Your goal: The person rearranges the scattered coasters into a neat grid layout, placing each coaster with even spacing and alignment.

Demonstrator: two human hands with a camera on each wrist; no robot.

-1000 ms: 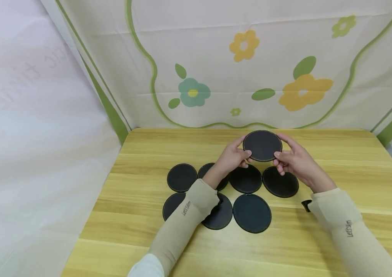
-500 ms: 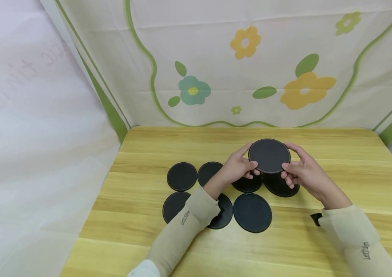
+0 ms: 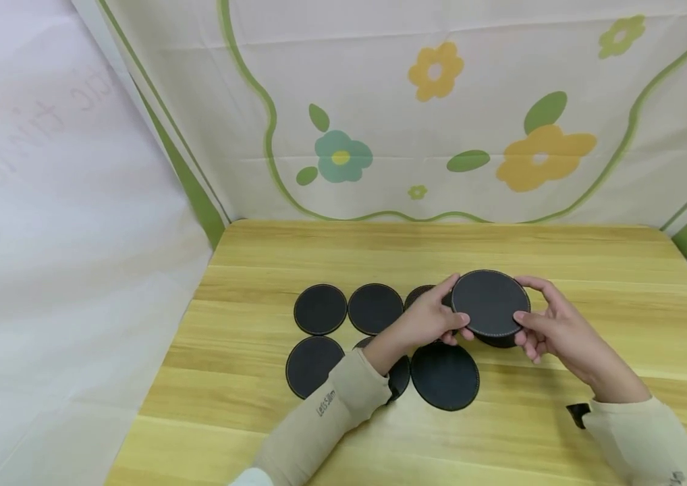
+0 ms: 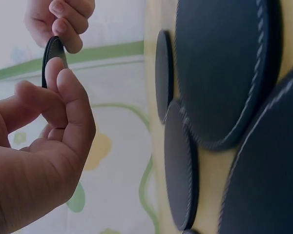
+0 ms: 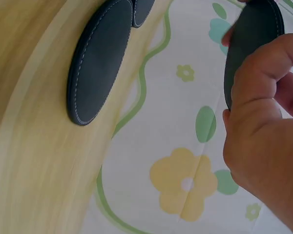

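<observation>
Both hands hold a round black coaster [image 3: 490, 304] with pale edge stitching, up off the table. My left hand [image 3: 431, 318] pinches its left rim, thumb on the near face; my right hand [image 3: 562, 334] grips the right rim the same way. In the left wrist view the coaster [image 4: 47, 63] shows almost edge-on; the right wrist view shows its dark face [image 5: 251, 46] beside my right hand [image 5: 268, 112]. Below lie several like coasters in two rows, among them a back-left coaster [image 3: 320, 309] and a front-right coaster [image 3: 444, 376]. The held coaster and my left arm partly cover others.
The wooden table [image 3: 611, 290] has a light striped top. A white cloth [image 3: 392, 108] printed with flowers hangs behind its back edge, and another white sheet [image 3: 64, 270] hangs at the left. A small black piece [image 3: 578, 413] sticks out beside the right sleeve [image 3: 647, 432].
Both hands have brought the held coaster lower, toward me and somewhat right. It now hides most of the back-right coaster. The back-row coaster second from left has come into fuller view.
</observation>
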